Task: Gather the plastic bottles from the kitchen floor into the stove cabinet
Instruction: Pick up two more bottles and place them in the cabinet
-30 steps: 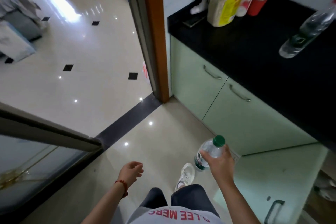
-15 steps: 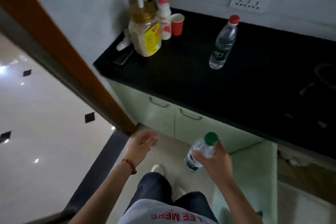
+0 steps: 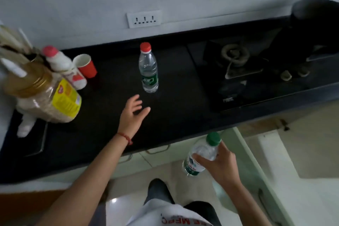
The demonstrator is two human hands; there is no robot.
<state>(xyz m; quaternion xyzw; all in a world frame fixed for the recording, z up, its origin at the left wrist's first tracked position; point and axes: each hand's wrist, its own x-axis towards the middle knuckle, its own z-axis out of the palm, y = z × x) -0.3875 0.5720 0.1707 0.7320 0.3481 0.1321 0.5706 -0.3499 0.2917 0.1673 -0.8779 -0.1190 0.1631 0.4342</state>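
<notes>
Your right hand (image 3: 219,166) gripped a green-capped bottle (image 3: 200,154) below the black counter (image 3: 176,97) edge, beside the open cabinet door (image 3: 286,174). Your left hand (image 3: 133,113) (fingers spread, holding nothing) hovered over the counter near the upright red-capped bottle (image 3: 148,69).

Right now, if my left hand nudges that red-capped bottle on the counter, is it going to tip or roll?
The red-capped bottle stands upright, tall on a narrow base, so a push near the cap would likely tip it. It looks clear and possibly near empty, so probably light. Being round, it would likely roll along the counter once down.
</notes>
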